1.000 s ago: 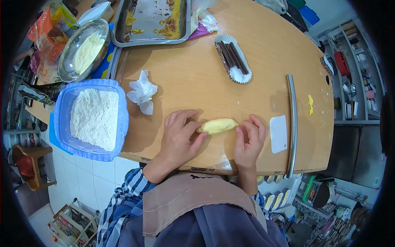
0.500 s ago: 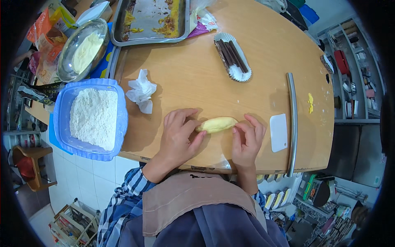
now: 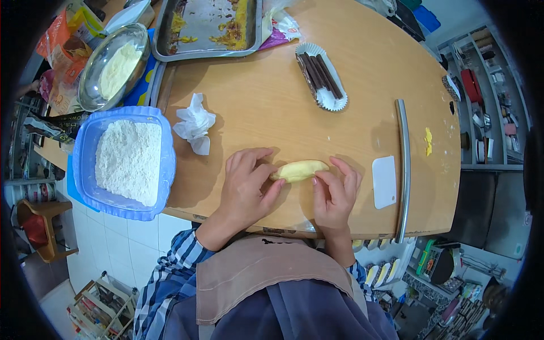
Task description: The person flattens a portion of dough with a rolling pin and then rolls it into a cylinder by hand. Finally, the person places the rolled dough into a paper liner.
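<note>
A small pale yellow roll of dough (image 3: 300, 169) lies on the wooden table (image 3: 266, 102) close to its near edge. My left hand (image 3: 246, 184) pinches the roll's left end with thumb and fingers. My right hand (image 3: 335, 192) pinches its right end, fingers curled over the top. Both hands rest on the table on either side of the dough.
A blue tub of white flour (image 3: 127, 161) stands at the left, a crumpled tissue (image 3: 194, 123) beside it. Behind are a metal bowl (image 3: 113, 65), a greasy baking tray (image 3: 209, 25) and a paper case of chocolate sticks (image 3: 321, 76). A white scraper (image 3: 384, 181) and metal rod (image 3: 403, 164) lie right.
</note>
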The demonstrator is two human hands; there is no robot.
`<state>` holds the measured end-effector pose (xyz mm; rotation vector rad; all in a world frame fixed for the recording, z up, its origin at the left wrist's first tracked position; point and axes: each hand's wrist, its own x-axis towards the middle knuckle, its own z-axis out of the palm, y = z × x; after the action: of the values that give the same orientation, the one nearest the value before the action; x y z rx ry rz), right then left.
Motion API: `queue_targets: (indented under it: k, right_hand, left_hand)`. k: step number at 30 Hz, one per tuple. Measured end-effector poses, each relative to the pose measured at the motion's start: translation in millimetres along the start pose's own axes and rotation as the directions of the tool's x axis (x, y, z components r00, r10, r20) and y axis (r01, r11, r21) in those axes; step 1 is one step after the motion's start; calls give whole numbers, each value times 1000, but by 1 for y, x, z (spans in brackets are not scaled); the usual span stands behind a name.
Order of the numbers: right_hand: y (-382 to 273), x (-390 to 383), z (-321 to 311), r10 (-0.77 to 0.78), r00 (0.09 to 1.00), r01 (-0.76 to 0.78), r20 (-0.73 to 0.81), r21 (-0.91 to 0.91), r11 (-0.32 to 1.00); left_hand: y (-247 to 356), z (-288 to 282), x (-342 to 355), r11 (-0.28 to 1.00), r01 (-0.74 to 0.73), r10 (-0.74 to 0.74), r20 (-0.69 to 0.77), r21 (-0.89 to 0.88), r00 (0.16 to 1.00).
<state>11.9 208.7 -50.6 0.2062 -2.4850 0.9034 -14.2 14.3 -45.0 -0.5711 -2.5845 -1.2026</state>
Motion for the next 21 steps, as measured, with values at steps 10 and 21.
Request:
queue_targets:
  k: [10, 21]
  right_hand:
    - [-4, 2, 1, -97, 994, 97, 51, -13, 995]
    - [-4, 2, 4, -162, 984, 163, 67, 1, 987]
  left_hand:
    - [-1, 2, -1, 1000, -4, 4, -9, -4, 1000]
    - [-2, 3, -2, 1000, 1, -2, 1, 3, 1000]
